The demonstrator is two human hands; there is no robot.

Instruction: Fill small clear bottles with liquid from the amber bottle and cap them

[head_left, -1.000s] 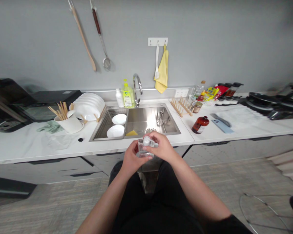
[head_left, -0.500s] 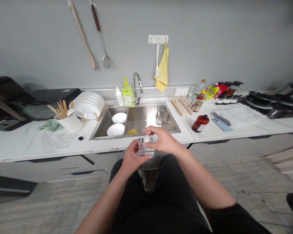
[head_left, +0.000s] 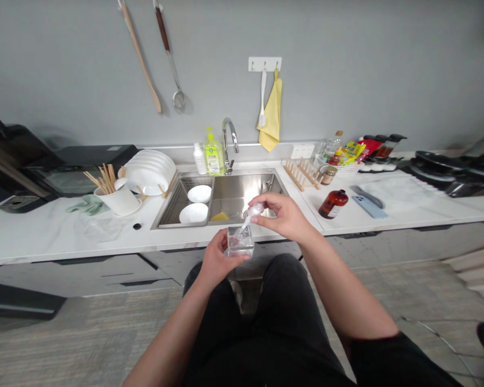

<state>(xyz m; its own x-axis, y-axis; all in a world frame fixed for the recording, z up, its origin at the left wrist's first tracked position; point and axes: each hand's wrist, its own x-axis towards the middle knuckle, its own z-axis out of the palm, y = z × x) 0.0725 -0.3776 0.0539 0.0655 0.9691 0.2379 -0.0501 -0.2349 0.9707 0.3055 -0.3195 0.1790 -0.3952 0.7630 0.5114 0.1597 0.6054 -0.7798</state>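
My left hand (head_left: 220, 252) is wrapped round a clear square container (head_left: 241, 243), holding it in front of the sink's near edge. A slim white piece with a rounded, see-through upper end (head_left: 250, 216) is pinched in my right hand (head_left: 280, 216); its exact kind is too small to tell. It slants down, with its lower end at the container's open top. Behind my hands is the steel sink (head_left: 242, 188), with white bowls (head_left: 194, 213) in its left rack and a yellow sponge (head_left: 220, 216) in the basin.
A brown bottle (head_left: 333, 204) and a blue phone (head_left: 370, 207) stand and lie on the right counter. Left are white plates (head_left: 151, 172) and a chopstick pot (head_left: 123, 202). The faucet (head_left: 228, 145) rises behind the sink beside a green soap bottle (head_left: 213, 157).
My right hand has risen and moved right, drawing the white piece up out of the clear container. My left hand keeps the container nearly in place. The view has shifted slightly.
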